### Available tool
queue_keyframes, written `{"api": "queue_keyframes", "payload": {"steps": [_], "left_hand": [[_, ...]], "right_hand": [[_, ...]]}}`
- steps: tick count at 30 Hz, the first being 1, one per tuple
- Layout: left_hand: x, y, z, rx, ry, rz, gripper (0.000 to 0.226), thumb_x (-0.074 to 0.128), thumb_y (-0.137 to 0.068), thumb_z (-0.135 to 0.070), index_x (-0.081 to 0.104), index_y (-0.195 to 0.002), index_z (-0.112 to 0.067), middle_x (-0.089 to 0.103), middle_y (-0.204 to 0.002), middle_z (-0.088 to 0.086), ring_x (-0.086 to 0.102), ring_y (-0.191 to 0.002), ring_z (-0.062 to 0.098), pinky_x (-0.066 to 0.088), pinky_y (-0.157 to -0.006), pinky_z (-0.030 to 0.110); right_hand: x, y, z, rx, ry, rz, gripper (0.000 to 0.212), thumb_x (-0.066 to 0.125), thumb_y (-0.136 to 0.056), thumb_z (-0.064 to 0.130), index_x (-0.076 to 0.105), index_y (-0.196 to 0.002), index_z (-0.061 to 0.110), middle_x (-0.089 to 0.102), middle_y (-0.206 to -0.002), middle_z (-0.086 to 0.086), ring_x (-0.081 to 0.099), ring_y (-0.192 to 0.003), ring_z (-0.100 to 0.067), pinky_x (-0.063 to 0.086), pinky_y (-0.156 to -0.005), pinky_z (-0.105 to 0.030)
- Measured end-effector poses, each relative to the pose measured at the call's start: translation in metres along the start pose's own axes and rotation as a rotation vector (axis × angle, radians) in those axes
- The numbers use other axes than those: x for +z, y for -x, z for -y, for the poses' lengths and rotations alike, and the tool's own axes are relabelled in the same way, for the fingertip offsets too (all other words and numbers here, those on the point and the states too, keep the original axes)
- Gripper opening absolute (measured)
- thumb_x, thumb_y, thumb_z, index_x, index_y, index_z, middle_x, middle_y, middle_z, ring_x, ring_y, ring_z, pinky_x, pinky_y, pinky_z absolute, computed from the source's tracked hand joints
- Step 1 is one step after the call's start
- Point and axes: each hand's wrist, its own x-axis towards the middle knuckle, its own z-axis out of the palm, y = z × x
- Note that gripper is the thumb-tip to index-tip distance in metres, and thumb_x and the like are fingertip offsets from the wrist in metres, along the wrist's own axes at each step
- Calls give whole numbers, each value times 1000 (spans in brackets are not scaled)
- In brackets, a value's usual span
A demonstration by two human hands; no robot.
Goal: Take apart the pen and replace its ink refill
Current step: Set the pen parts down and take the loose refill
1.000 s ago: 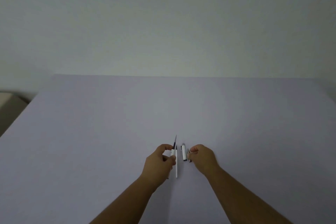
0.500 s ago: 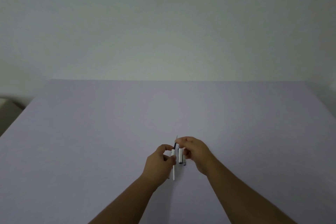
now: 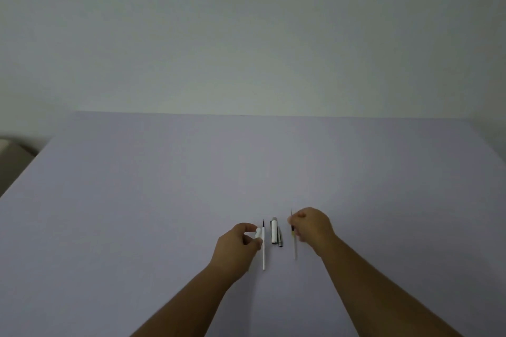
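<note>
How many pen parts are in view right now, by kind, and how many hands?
Thin refill-like rods: 2, a white one beside the left hand, a yellowish one in the right hand
Pen cap with clip: 1, lying between them
Small white pen piece: 1, in the left hand
Hands: 2, left, right
Total: 6

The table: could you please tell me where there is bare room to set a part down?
The table is bare left of the left hand, right of the right hand, and beyond both. Between the hands it is crowded: white refill, pen cap.
</note>
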Motion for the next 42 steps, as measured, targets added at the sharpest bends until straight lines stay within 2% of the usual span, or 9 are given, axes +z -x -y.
{"api": "queue_keyframes", "payload": {"steps": [8,11,15,20,23,29,34,39,42], "left_hand": [[0,-9,11,-32,-33,-11,22,61,-88,-27,62,-108,-21,69,-95,4,59,-68,10,50,-46,17],[0,-10,13,-30,-35,-14,20,61,-87,-26,62,-107,-21,69,-93,3,59,-70,12,52,-52,21],[-1,-10,13,-14,-47,-18,19,61,-87,-27,62,-106,-22,69,-90,2,59,-69,11,54,-57,24],[-2,-10,12,5,-58,-25,19,60,-88,-28,62,-106,-23,70,-91,1,58,-69,9,54,-58,24],[-4,-10,13,11,-69,-47,19,61,-88,-29,61,-106,-23,69,-91,1,59,-70,10,55,-64,28],[-14,-7,16,7,-58,-85,20,62,-86,-30,62,-104,-24,69,-85,-4,60,-66,9,54,-61,24],[-25,-4,22,-2,-47,-100,17,63,-85,-30,63,-101,-24,66,-79,-6,59,-65,9,54,-62,25],[-33,-1,26,-6,-68,-105,12,63,-86,-33,61,-97,-29,64,-78,-11,58,-65,4,45,-55,13],[-38,2,27,16,-122,-120,6,63,-86,-33,59,-89,-36,59,-74,-18,55,-64,-1,36,-42,3]], "right_hand": [[16,-3,-9,-15,167,-57,33,65,-84,26,56,-54,15,61,-65,-9,57,-63,-22,52,-69,-32],[19,-3,-10,-13,167,-70,29,65,-84,25,55,-58,16,56,-61,-3,55,-67,-21,45,-67,-28],[21,-3,-11,-7,167,-96,40,65,-83,25,46,-48,21,46,-52,4,51,-63,-18,40,-64,-25],[21,1,-9,-21,125,-129,16,63,-84,25,59,-74,13,62,-78,-7,57,-77,-22,47,-74,-31],[26,5,0,-108,122,-170,9,60,-83,22,59,-76,17,68,-90,-10,63,-86,-28,51,-78,-36],[52,6,26,-231,550,-60,31,51,-87,38,69,-94,13,69,-98,-8,63,-94,-26,52,-78,-35],[70,4,28,-264,792,-104,28,47,-89,30,65,-102,12,66,-109,-7,55,-107,-25,48,-81,-33],[76,11,37,-164,689,-69,25,47,-86,26,67,-93,13,68,-102,-6,58,-101,-26,45,-73,-31],[72,18,48,-115,396,-66,25,53,-82,33,58,-64,17,60,-71,-8,56,-72,-24,42,-64,-32]]}}
